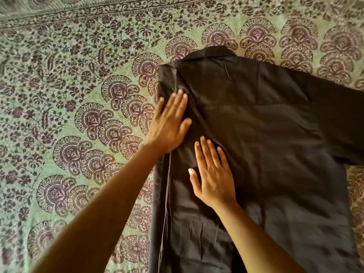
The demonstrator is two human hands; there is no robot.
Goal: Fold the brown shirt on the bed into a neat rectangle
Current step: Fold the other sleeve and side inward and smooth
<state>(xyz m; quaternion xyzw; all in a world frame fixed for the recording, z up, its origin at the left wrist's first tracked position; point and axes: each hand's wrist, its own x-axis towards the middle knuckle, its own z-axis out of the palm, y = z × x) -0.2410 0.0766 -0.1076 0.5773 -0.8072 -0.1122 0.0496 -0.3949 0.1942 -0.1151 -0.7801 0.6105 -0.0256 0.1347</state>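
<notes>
A dark brown shirt (266, 144) of thin woven cloth lies flat on a bed covered by a pale green bedspread (78, 95) printed with dark purple paisley fans and small flowers. The shirt's folded-down collar (214, 52) sits at the far end of the garment, and the body runs from it toward the camera until it leaves the bottom of the view. The plain back of the shirt faces up.

To the right of the collar, one short wide sleeve (334, 119) stretches out flat to the picture's right edge. To the left of the collar, the side of the shirt is turned in over the body. This leaves a long straight edge running down from the shoulder, with a narrow strip of layered cloth along it. Soft creases run across the fabric below the collar.

The left hand (169, 125) lies below and to the left of the collar, on the turned-in shoulder part. Its palm is down, its fingers are straight and close together, and it grips nothing. Its forearm crosses the bedspread from the lower left.

The right hand (212, 174) rests further below the collar, nearer the camera and just right of the left hand. It too lies flat on the cloth, with its fingers extended, its thumb spread to the side, and nothing held.
</notes>
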